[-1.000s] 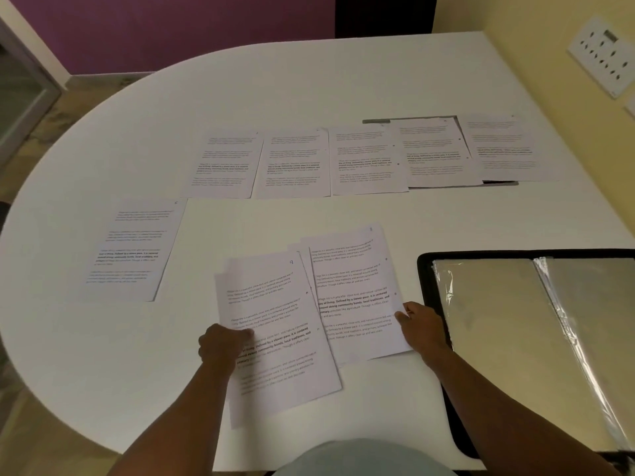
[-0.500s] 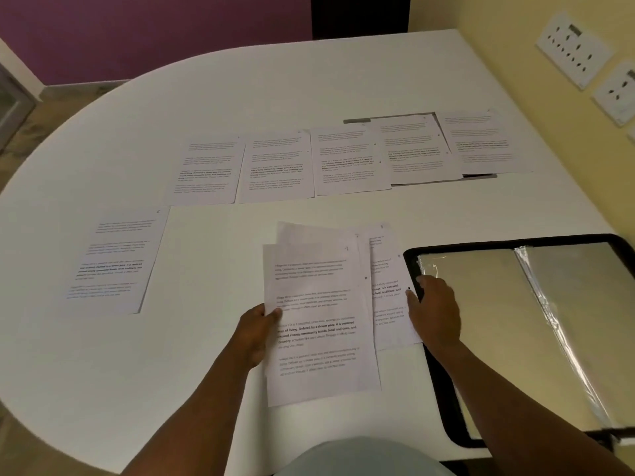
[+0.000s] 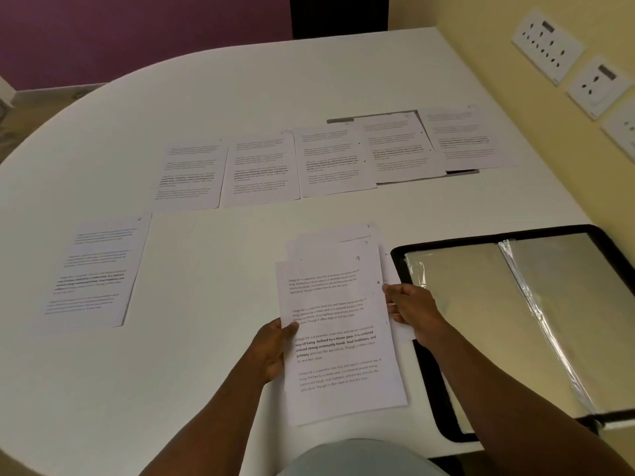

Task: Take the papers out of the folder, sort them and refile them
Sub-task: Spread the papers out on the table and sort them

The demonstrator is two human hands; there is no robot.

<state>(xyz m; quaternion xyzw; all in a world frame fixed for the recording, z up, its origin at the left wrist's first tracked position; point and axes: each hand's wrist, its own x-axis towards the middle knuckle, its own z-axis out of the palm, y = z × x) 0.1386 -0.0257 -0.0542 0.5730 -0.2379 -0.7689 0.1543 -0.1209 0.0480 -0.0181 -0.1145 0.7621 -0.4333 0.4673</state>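
Note:
A loose stack of printed papers (image 3: 338, 324) lies near the table's front edge, its sheets fanned at the top. My left hand (image 3: 273, 348) grips the stack's left edge, thumb on the top sheet. My right hand (image 3: 410, 309) holds the stack's right edge, where lower sheets stick out. To the right lies the open black folder (image 3: 429, 389) with clear plastic sleeves (image 3: 536, 304), its left edge under my right forearm. Several sorted sheets (image 3: 261, 170) lie in a row further back, and a single sheet (image 3: 96, 269) lies at the left.
The white rounded table (image 3: 206, 97) meets a yellow wall with socket plates (image 3: 546, 46) on the right. A thin grey item (image 3: 340, 120) shows under the row's right-hand sheets.
The two fanned piles have been drawn together into one stack, shifted right toward the folder. My right hand moved from the folder's edge onto the stack's right side.

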